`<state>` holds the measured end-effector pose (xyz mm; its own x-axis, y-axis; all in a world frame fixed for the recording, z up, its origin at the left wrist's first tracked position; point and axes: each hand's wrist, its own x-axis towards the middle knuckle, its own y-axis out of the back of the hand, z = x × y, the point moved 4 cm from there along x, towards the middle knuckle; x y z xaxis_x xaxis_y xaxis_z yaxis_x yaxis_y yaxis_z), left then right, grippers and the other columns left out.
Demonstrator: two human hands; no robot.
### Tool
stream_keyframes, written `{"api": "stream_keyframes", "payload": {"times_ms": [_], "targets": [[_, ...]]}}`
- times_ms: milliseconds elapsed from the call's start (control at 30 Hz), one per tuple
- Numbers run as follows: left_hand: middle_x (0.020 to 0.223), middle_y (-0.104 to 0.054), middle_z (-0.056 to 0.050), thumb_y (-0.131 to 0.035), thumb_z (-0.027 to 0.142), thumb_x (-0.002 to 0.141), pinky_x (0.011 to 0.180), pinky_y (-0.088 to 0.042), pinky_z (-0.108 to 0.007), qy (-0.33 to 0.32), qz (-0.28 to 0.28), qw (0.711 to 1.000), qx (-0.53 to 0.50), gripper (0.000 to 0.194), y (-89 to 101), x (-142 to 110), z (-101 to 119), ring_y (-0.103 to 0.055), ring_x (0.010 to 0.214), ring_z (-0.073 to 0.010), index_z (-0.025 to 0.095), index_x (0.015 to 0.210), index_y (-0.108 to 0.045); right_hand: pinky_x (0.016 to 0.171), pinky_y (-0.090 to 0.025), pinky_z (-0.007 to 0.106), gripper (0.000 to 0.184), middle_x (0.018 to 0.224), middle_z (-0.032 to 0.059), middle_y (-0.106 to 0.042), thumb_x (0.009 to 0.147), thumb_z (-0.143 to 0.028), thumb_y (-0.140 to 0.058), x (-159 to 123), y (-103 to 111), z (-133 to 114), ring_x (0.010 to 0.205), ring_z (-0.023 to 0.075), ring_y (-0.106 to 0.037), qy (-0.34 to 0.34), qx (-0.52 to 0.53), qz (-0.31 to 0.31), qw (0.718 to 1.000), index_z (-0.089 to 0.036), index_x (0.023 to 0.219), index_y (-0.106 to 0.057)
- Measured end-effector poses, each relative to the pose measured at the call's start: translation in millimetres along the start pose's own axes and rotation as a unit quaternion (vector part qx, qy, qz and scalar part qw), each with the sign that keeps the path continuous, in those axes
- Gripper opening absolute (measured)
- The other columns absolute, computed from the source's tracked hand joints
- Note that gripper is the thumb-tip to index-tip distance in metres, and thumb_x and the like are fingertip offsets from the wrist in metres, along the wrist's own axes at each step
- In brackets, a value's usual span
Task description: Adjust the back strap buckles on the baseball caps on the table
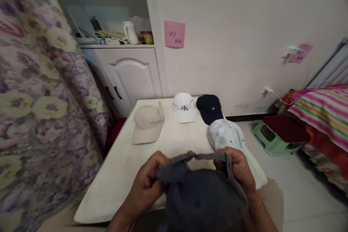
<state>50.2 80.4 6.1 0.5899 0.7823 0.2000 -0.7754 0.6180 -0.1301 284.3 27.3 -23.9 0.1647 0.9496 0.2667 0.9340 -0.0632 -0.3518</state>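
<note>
A dark grey baseball cap (203, 195) is held up over the table's near edge, its back strap and buckle turned upward. My left hand (149, 175) is closed on the cap's left edge beside the strap. On the other side, my right hand (239, 168) grips the strap's right end, its fingers partly behind the fabric. Beyond it, a pale whitish cap (227, 134) lies close to my right hand. Farther back are a navy cap (209, 108), a white cap (184, 108) with black letters, and a beige cap (148, 124) at the left.
The caps lie on a cream-covered table (114, 185) against the wall. A floral curtain (49, 116) hangs close on the left, with a white cabinet (133, 76) behind. To the right stand a green stool (265, 139) and a bed with a striped cover (323, 107).
</note>
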Motion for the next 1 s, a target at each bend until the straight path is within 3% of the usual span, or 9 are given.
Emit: {"api": "stream_keyframes", "payload": {"times_ms": [67, 133, 267, 367, 533, 667, 767, 900, 1000], "targets": [[0.074, -0.054, 0.0, -0.062, 0.03, 0.088, 0.06, -0.037, -0.023, -0.012, -0.019, 0.999, 0.028, 0.021, -0.7, -3, 0, -0.048, 0.068, -0.0144, 0.021, 0.079, -0.045, 0.052, -0.035, 0.029, 0.045, 0.059, 0.0023, -0.058, 0.069, -0.065, -0.074, -4, 0, -6, 0.053, 0.017, -0.047, 0.031, -0.042, -0.037, 0.998, -0.021, 0.07, -0.072], [0.082, -0.057, -0.001, -0.059, 0.026, 0.088, 0.064, -0.038, -0.024, 0.013, -0.039, 0.997, 0.065, 0.01, -0.1, -7, -4, -0.049, 0.073, -0.0156, 0.022, 0.089, -0.05, 0.054, -0.036, 0.03, 0.042, 0.061, 0.0039, -0.059, 0.074, -0.062, -0.071, -9, 3, -6, 0.056, 0.0193, -0.05, 0.018, -0.082, -0.054, 0.995, -0.02, 0.071, -0.073], [0.107, -0.061, -0.006, -0.062, 0.029, 0.086, 0.082, -0.043, -0.03, 0.064, -0.11, 0.986, 0.104, 0.037, -4.6, -15, -7, -0.055, 0.095, -0.0225, 0.024, 0.122, -0.055, 0.056, -0.035, 0.03, 0.035, 0.063, 0.0032, -0.056, 0.077, -0.054, -0.069, -19, 6, 2, 0.06, 0.0195, -0.048, -0.032, -0.104, -0.044, 0.993, -0.02, 0.069, -0.069], [0.112, -0.062, -0.008, -0.065, 0.041, 0.083, 0.088, -0.042, -0.033, 0.079, -0.156, 0.981, 0.08, 0.044, -16.5, -20, -1, -0.055, 0.101, -0.0258, 0.023, 0.124, -0.06, 0.056, -0.033, 0.029, 0.032, 0.063, 0.0015, -0.052, 0.077, -0.05, -0.069, -22, 1, 3, 0.06, 0.0178, -0.044, -0.039, -0.09, -0.044, 0.994, -0.02, 0.067, -0.065], [0.086, -0.062, -0.002, -0.069, 0.039, 0.084, 0.068, -0.039, -0.025, 0.165, -0.123, 0.978, 0.016, 0.029, -31.8, -22, -3, -0.053, 0.077, -0.0167, 0.022, 0.107, -0.066, 0.06, -0.034, 0.029, 0.027, 0.064, 0.0008, -0.05, 0.078, -0.045, -0.068, -25, -8, 2, 0.063, 0.018, -0.044, -0.047, -0.074, -0.055, 0.995, -0.02, 0.069, -0.063], [0.083, -0.06, -0.001, -0.072, 0.042, 0.079, 0.063, -0.036, -0.024, 0.21, -0.094, 0.973, -0.022, 0.029, -30.7, -24, -8, -0.051, 0.072, -0.0156, 0.02, 0.096, -0.067, 0.059, -0.036, 0.029, 0.033, 0.064, 0.0009, -0.049, 0.078, -0.05, -0.067, -29, -7, 8, 0.062, 0.0177, -0.044, -0.088, -0.067, -0.029, 0.993, -0.02, 0.068, -0.058], [0.077, -0.058, 0.0, -0.073, 0.042, 0.077, 0.057, -0.033, -0.022, 0.225, -0.068, 0.972, -0.009, 0.026, -25.9, -25, -12, -0.047, 0.067, -0.0135, 0.019, 0.087, -0.067, 0.057, -0.037, 0.028, 0.033, 0.067, 0.0009, -0.052, 0.081, -0.052, -0.066, -31, -4, 12, 0.062, 0.0168, -0.046, -0.103, -0.091, -0.045, 0.989, -0.02, 0.074, -0.06], [0.076, -0.058, -0.001, -0.071, 0.04, 0.079, 0.057, -0.033, -0.022, 0.224, -0.046, 0.974, 0.006, 0.024, -25.1, -25, -17, -0.047, 0.067, -0.0144, 0.018, 0.087, -0.067, 0.073, -0.047, 0.032, 0.035, 0.092, 0.0058, -0.068, 0.082, -0.048, -0.07, -24, -5, -1, 0.08, 0.0215, -0.061, -0.037, -0.136, -0.074, 0.987, -0.023, 0.106, -0.067], [0.076, -0.058, -0.001, -0.07, 0.039, 0.079, 0.059, -0.034, -0.023, 0.219, -0.039, 0.975, 0.004, 0.022, -27.3, -25, -18, -0.048, 0.068, -0.0151, 0.018, 0.084, -0.066, 0.086, -0.049, 0.037, 0.031, 0.102, 0.0077, -0.07, 0.082, -0.039, -0.074, -17, -19, -14, 0.096, 0.0253, -0.064, 0.008, -0.18, -0.119, 0.976, -0.024, 0.109, -0.07]]}}
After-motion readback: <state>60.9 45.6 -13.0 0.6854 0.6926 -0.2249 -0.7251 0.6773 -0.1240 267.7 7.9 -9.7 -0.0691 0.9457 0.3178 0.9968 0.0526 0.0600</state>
